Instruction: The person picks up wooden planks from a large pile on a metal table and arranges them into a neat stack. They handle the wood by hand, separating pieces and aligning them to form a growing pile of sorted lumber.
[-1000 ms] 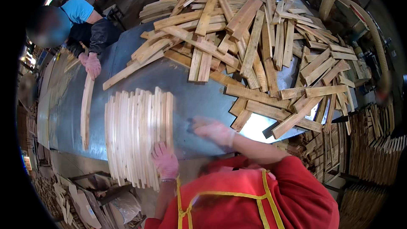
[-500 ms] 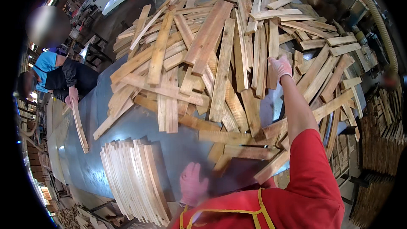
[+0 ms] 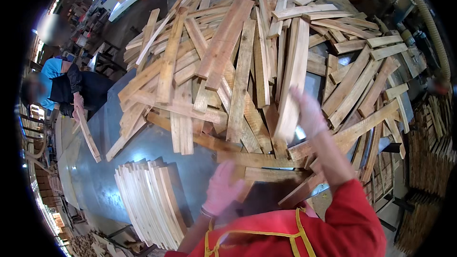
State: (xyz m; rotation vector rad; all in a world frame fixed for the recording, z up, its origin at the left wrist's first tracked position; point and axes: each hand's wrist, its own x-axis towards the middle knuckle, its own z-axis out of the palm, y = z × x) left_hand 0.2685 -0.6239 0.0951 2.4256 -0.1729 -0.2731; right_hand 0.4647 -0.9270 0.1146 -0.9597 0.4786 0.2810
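Note:
A long pale wooden board (image 3: 291, 74) lies at a slant on top of the loose boards. At its right edge is my right hand (image 3: 310, 114) in a pink glove, fingers closed on it and partly blurred. My left hand (image 3: 223, 188), gloved in pink too, hovers over the metal table (image 3: 195, 173) near my body. Its fingers are apart and hold nothing. Closest to that hand are a flat-lying board (image 3: 273, 175) on its right and, on its left, a neat row of pale boards (image 3: 147, 200) packed side by side.
A large jumbled heap of boards (image 3: 223, 43) spreads across the far table. Across on the left, a person in blue (image 3: 59, 83) holds a thin board (image 3: 88, 135). A ribbed hose (image 3: 431, 28) hangs at far right, above stacked wood (image 3: 431, 162).
My right hand has drawn a board nearer to me out of the heap. My left hand has risen slightly, away from my body. The other person's board has shifted slightly.

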